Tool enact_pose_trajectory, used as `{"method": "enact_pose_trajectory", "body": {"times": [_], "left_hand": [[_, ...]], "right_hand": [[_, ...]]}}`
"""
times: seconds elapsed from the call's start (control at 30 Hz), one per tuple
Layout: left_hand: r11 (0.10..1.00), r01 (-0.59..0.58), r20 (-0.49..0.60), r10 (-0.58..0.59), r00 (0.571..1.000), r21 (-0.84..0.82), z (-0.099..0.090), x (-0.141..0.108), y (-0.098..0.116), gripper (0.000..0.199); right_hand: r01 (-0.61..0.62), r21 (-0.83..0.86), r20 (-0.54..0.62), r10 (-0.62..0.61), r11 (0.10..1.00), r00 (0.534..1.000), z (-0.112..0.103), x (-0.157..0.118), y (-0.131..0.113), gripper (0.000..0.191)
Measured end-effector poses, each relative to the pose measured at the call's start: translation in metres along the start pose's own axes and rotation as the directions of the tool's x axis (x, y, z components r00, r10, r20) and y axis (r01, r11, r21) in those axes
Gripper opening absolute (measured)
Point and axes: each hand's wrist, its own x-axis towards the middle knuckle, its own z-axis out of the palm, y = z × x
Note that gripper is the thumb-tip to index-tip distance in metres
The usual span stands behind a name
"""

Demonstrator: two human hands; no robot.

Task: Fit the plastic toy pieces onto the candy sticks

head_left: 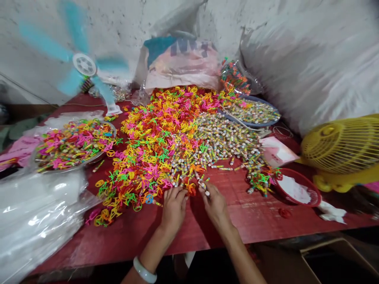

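the left hand (174, 211) and the right hand (217, 207) are side by side at the near edge of a big heap on the red table (237, 223). the right hand looks like it is pinching a small tube (207, 193) with a white end, between thumb and finger. the left hand has its fingers curled in, but i cannot tell if anything is inside. an orange shape (192, 189) lies just past the gap between the hands.

the bright plastic shapes (154, 134) make a pile in the middle and to the left. more tubes (225, 136) lie to the right of them, and the two piles mix where they meet. a bowl (115, 130) of mixed bits is at the left, and a red basket (316, 197) with white paper in it is at the right.

to do this well, i think a soft pinch is best, since the tube looks round and could roll away. take just one piece at a time, because the shapes look like they could hook together. work over the bare bit of table near the hands, where a dropped piece is easy to see. go slowly, so a sleeve of bits does not slide down.
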Motion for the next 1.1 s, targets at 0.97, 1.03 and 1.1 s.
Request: {"method": "enact_pose_trajectory", "body": {"times": [0.97,1.03,1.1], "left_hand": [[0.985,0.143,0.119,-0.13,0.984,-0.101,0.007,0.018,0.014,0.04],[0.996,0.087,0.205,-0.09,0.975,0.023,0.011,0.025,0.023,0.027],[0.994,0.066,0.251,-0.085,0.964,0.083,0.012,0.024,0.028,0.017]], "right_hand": [[-0.462,0.437,-0.006,0.516,0.772,0.857,-0.016,-0.001,-0.012,0.04],[-0.514,0.448,-0.005,0.577,0.731,0.816,-0.023,-0.003,-0.013,0.04],[-0.592,0.43,-0.02,0.663,0.682,0.748,-0.028,-0.013,-0.008,0.043]]}}
